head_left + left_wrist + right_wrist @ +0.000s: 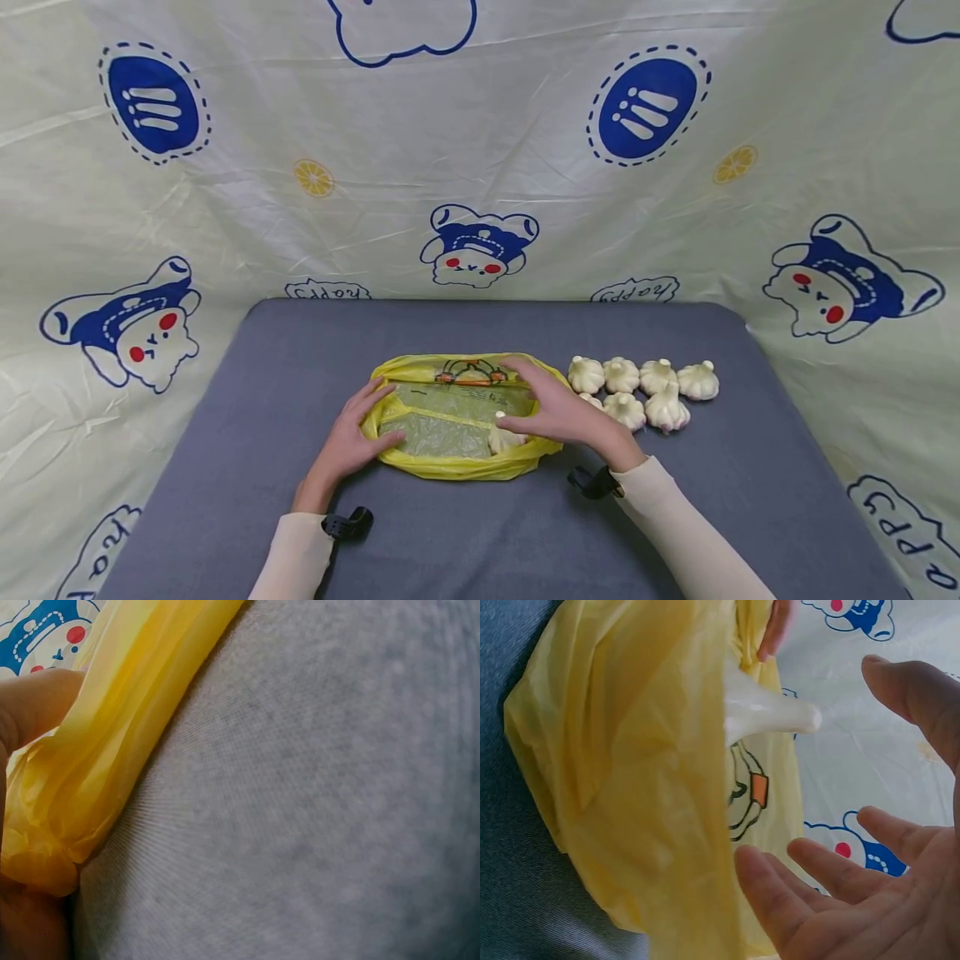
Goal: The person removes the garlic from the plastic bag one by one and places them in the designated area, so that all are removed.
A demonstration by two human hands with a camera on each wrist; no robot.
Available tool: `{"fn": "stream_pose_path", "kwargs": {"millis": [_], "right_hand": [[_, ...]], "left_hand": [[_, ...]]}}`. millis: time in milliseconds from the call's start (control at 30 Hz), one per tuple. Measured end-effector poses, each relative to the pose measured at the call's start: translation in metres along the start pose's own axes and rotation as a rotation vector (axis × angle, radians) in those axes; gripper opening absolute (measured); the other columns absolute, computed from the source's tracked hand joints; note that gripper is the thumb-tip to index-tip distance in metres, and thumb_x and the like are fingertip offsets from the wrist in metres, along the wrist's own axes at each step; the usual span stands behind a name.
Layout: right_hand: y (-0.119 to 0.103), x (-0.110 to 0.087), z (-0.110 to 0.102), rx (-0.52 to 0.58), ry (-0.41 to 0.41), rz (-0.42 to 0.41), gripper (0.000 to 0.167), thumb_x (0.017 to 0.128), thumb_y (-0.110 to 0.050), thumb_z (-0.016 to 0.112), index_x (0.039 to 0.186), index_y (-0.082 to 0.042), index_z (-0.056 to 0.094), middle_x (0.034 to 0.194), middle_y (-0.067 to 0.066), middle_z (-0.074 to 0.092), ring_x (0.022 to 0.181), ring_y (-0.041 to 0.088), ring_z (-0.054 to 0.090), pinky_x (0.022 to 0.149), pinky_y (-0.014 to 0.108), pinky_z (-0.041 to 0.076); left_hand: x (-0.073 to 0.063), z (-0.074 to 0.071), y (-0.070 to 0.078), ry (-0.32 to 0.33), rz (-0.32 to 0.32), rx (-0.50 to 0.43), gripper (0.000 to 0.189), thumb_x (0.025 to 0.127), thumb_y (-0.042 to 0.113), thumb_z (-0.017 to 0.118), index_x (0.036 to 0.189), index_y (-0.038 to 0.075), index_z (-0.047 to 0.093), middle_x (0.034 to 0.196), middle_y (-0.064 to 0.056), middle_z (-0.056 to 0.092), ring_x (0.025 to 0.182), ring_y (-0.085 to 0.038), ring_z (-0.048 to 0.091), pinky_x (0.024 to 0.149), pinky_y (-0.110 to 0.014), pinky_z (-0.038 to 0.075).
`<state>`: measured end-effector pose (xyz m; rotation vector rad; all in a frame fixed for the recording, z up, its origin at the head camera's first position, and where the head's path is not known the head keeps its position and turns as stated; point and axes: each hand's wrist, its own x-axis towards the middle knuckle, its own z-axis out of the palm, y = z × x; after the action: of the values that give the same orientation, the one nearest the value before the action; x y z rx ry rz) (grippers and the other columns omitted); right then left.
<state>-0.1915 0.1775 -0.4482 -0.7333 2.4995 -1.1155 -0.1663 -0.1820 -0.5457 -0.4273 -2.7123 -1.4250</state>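
Observation:
A yellow plastic bag (465,468) lies with its mouth spread wide in the middle of the table. My left hand (357,433) holds the bag's left rim, fingers and thumb hooked over the edge. In the left wrist view the gathered yellow plastic (112,750) runs past that hand. A white garlic bulb (504,439) sits inside the bag at the right; its stem (780,716) shows above the rim in the right wrist view. My right hand (562,408) is over the bag's right side, thumb and fingers spread apart, with nothing between them.
Several garlic bulbs (622,410) stand in two rows right of the bag, partly behind the right hand. Grey cloth (300,350) covers the table. A printed curtain (480,150) hangs behind it and at both sides.

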Motion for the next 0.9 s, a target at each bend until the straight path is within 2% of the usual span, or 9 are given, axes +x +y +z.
{"fn": "stream_pose_path", "kwargs": {"millis": [200, 400, 600, 900], "right_hand": [[0.009, 0.002, 0.003, 0.001, -0.059, 0.006, 0.081, 0.095, -0.032, 0.075, 0.160, -0.007, 0.034, 0.162, 0.018, 0.037, 0.143, 0.043, 0.044, 0.109, 0.060, 0.045], [0.016, -0.002, 0.005, -0.026, -0.097, 0.007, 0.070, 0.097, -0.035, 0.072, 0.153, -0.002, 0.045, 0.151, 0.021, 0.049, 0.129, 0.040, 0.056, 0.102, 0.055, 0.052], [0.019, -0.006, 0.008, -0.071, -0.124, -0.033, 0.061, 0.096, -0.037, 0.073, 0.141, 0.001, 0.058, 0.137, 0.020, 0.061, 0.115, 0.033, 0.064, 0.093, 0.046, 0.057], [0.023, -0.007, 0.012, -0.043, -0.158, -0.027, 0.052, 0.096, -0.036, 0.074, 0.137, -0.005, 0.063, 0.127, 0.010, 0.069, 0.110, 0.025, 0.068, 0.092, 0.043, 0.057]], "left_hand": [[-0.001, 0.001, 0.000, -0.002, -0.018, -0.002, 0.075, 0.083, 0.030, 0.084, 0.150, 0.013, 0.055, 0.165, -0.016, 0.036, 0.153, -0.043, 0.028, 0.117, -0.071, 0.025], [-0.001, 0.001, 0.000, 0.003, -0.019, -0.006, 0.075, 0.083, 0.031, 0.084, 0.150, 0.014, 0.055, 0.165, -0.016, 0.035, 0.153, -0.044, 0.028, 0.117, -0.072, 0.025], [-0.002, 0.001, 0.000, 0.006, -0.028, -0.017, 0.074, 0.085, 0.030, 0.083, 0.150, 0.013, 0.054, 0.166, -0.015, 0.035, 0.154, -0.042, 0.027, 0.118, -0.071, 0.024], [0.000, 0.002, 0.000, 0.010, -0.022, -0.015, 0.073, 0.085, 0.030, 0.083, 0.150, 0.012, 0.054, 0.166, -0.014, 0.036, 0.153, -0.042, 0.027, 0.118, -0.070, 0.024]]}}
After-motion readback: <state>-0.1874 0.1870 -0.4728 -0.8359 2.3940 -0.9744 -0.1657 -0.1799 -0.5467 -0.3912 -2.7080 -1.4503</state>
